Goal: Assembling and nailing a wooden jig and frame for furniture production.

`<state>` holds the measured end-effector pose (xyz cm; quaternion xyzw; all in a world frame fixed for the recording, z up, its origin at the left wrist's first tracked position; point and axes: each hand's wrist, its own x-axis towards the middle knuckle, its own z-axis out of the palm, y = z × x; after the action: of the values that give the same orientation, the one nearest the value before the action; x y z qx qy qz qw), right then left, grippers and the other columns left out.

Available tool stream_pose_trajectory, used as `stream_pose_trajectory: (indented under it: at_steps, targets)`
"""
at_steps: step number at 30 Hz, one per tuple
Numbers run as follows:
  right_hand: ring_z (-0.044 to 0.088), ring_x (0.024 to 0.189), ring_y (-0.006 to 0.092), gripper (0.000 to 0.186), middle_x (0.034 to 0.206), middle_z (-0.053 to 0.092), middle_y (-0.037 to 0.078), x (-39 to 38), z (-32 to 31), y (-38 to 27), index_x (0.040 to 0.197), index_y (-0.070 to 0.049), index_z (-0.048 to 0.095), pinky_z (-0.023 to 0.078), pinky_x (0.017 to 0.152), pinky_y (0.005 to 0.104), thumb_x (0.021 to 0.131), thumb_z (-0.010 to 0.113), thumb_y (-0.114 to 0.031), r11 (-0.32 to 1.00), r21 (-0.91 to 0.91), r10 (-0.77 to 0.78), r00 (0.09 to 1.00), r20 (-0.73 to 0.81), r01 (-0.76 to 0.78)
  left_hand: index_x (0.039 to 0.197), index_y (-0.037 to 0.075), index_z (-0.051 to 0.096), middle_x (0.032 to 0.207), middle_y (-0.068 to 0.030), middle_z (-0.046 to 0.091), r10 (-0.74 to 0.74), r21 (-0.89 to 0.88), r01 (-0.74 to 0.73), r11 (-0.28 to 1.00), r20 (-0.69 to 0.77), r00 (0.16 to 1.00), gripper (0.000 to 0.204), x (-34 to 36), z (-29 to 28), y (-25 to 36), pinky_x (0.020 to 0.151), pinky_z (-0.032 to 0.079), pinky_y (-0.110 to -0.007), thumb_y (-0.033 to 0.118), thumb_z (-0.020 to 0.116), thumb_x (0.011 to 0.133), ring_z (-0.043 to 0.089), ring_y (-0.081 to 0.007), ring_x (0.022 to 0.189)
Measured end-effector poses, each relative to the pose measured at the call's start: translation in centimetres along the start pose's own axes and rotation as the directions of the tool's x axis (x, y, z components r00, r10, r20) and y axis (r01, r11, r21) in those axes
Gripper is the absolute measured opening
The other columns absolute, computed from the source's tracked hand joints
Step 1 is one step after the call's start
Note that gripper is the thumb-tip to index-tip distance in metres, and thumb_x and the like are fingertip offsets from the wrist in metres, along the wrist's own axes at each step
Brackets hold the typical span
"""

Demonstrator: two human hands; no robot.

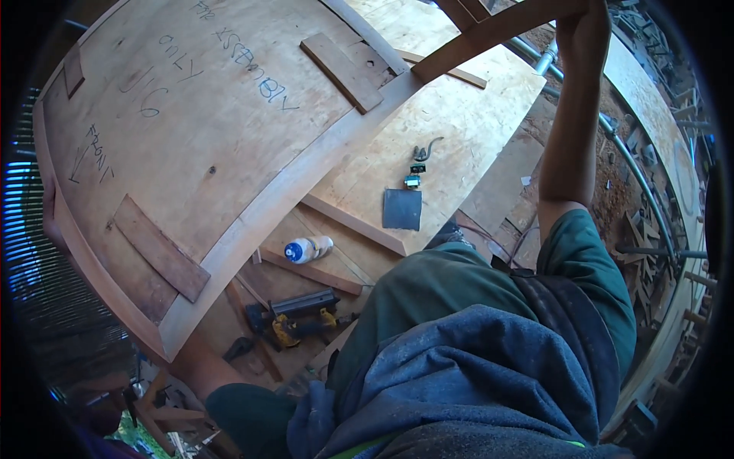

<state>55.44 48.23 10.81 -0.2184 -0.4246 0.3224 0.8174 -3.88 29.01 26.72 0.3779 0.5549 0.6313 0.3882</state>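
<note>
A large plywood panel (206,168) with handwriting on it lies tilted before me, bordered by a pale wooden frame (252,222). Short wooden blocks (342,73) are fixed along the panel's edges. My left hand (52,216) is at the frame's left side, partly hidden behind it, with its fingers curled at the edge. The left forearm passes behind the frame's near corner. At the top right, my raised right hand (585,21) is closed on a wooden bar (497,34) that reaches out from the frame's right side. Its fingertips are partly out of sight.
Under the panel stands a plywood workbench (474,107) with a dark square sheet (402,209) and a small electronic piece (413,181). A white bottle with a blue cap (308,249) and a yellow-black power tool (294,325) lie nearer. Metal tubing (638,168) and wood scraps are at right.
</note>
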Motion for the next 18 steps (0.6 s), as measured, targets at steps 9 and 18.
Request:
stream_pose_trajectory:
  at_steps: [9,18]
  targets:
    - [0.057,0.122,0.0356,0.044,0.125,0.060,0.028,-10.2,-16.6,-2.0,0.120,0.005,0.049,0.045,0.104,0.0480,0.099,0.049,-0.034,0.935,-0.087,0.321,0.926,-0.198,-0.343,0.135,-0.007,0.047,0.124,-0.0200,0.060,-0.138,0.141,0.104,0.985,0.257,0.957,0.055,7.9,15.5,-3.4,0.097,0.050,-0.038,0.033,0.052,0.097,0.062,-0.0267,0.110]
    - [0.053,0.126,0.0327,0.038,0.131,0.056,0.026,-17.5,-22.9,-2.4,0.120,-0.002,0.048,0.044,0.102,0.0408,0.098,0.052,-0.033,0.869,0.144,0.473,0.711,-0.521,-0.473,0.133,-0.007,0.048,0.118,-0.0200,0.063,-0.294,0.377,0.105,0.920,0.491,0.820,0.054,12.5,36.9,-3.4,0.089,0.054,-0.036,0.030,0.056,0.095,0.066,-0.0255,0.101]
